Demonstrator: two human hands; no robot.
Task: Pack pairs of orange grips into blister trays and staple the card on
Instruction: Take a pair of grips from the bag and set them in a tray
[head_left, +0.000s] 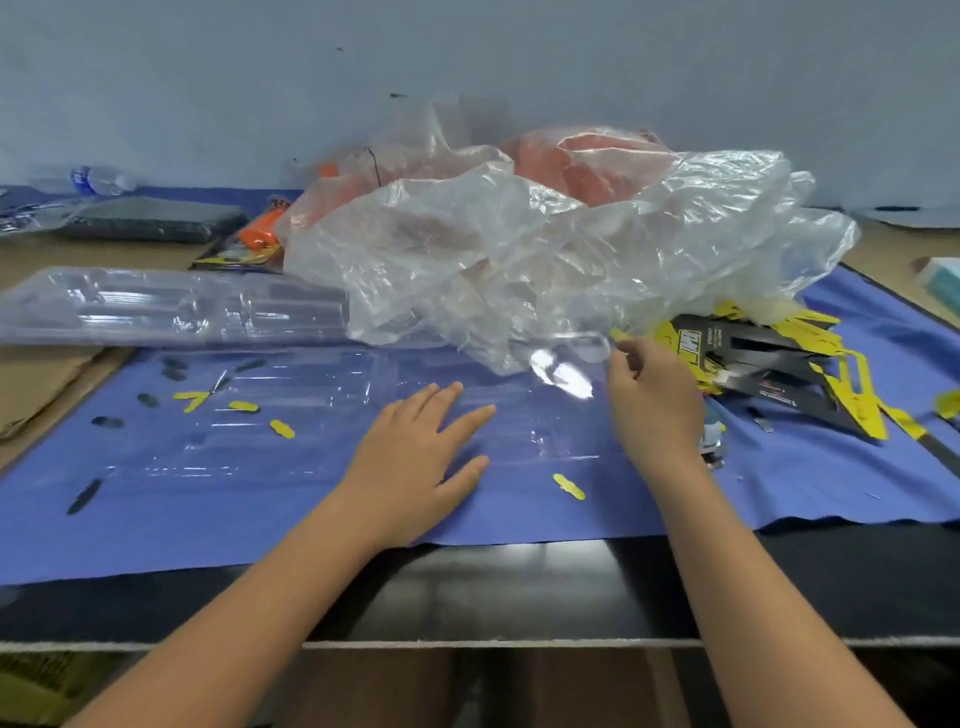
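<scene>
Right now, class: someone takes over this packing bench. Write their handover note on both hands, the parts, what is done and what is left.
Left hand: open, flat on the clear blister tray lying on the blue cloth.
Right hand: fingers curled at the tray's far right corner.
Orange grips: in the plastic bag behind.
Cards: piled right.
Spare trays: stacked left.
Done: one packed card lies behind.
Left: fill this empty tray, staple the card.

Soft even light, white glare on clear plastic, wide-angle edge bending.
</scene>
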